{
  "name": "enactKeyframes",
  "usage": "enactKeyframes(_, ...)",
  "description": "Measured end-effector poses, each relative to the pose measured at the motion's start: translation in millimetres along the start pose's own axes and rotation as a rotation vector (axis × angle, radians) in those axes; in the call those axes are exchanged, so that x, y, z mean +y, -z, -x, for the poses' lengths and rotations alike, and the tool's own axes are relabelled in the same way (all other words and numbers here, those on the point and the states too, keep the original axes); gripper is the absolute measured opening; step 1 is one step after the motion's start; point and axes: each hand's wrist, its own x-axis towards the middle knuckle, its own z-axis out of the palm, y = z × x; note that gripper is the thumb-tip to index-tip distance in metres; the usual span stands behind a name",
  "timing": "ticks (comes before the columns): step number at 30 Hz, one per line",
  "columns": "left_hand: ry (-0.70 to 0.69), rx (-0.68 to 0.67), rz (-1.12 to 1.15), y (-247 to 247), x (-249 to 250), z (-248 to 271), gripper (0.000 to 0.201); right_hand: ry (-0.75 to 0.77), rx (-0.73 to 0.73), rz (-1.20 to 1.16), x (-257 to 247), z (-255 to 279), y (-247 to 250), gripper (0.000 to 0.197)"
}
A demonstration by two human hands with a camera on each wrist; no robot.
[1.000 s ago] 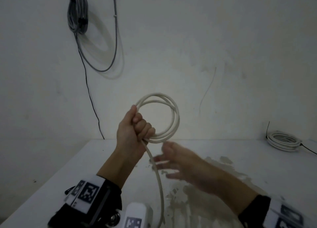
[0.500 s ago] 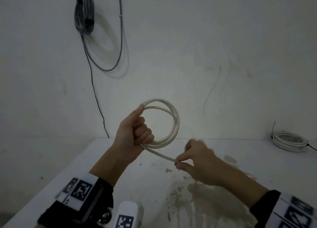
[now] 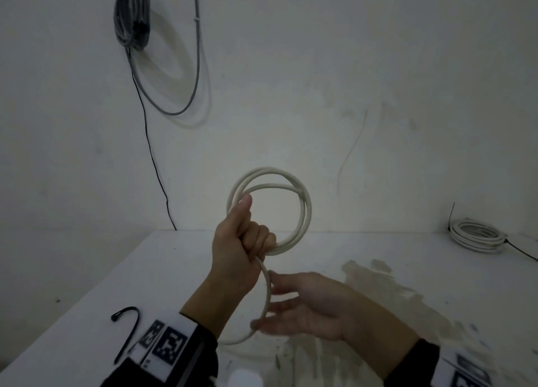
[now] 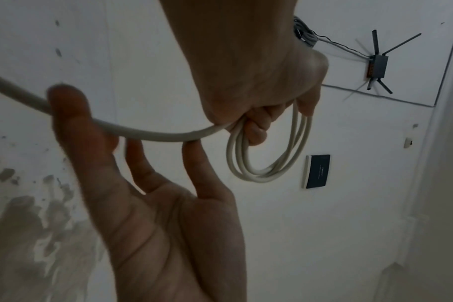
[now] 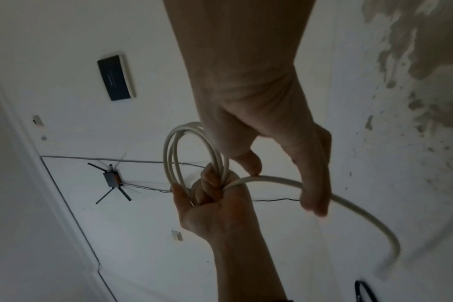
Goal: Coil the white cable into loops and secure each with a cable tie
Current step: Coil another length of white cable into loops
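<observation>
Above the white surface (image 3: 174, 264), the left hand (image 3: 238, 250) was raised with its fingers curled tight round the white cable (image 3: 302, 212), gripping about three round loops that stood upright over the fist, the thumb lying along the top of the bundle. From the bottom of that fist one free strand ran down and curved toward the person. The right hand (image 3: 305, 308) lay just below the left hand, palm up and fingers spread, nearly straight; the strand crossed its fingertips and rested against them, pinched by nothing that could be seen. In the left wrist view the strand passed over the right hand's fingers (image 4: 65, 106) and ran off to the left edge. A black cable tie (image 3: 128, 328) lay on the surface to the left of the left forearm, apart from both hands. A second coil of white cable (image 3: 477, 236) sat on the surface far to the right of the left hand, against the wall. A grey cable bundle (image 3: 131, 14) hung on the wall high above and left of the left hand.
</observation>
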Motion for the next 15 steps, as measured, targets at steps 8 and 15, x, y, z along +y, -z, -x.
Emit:
enactKeyframes(8,0.061,0.034,-0.104,11.1,-0.3,2.0,0.051,0.467,0.216,-0.409,-26.3,4.2,8.1,0.004)
enactKeyframes(15,0.25,0.032,-0.016,15.1,-3.5,4.7,0.054,0.744,0.241,-0.341,-30.0,4.4,13.9,0.023)
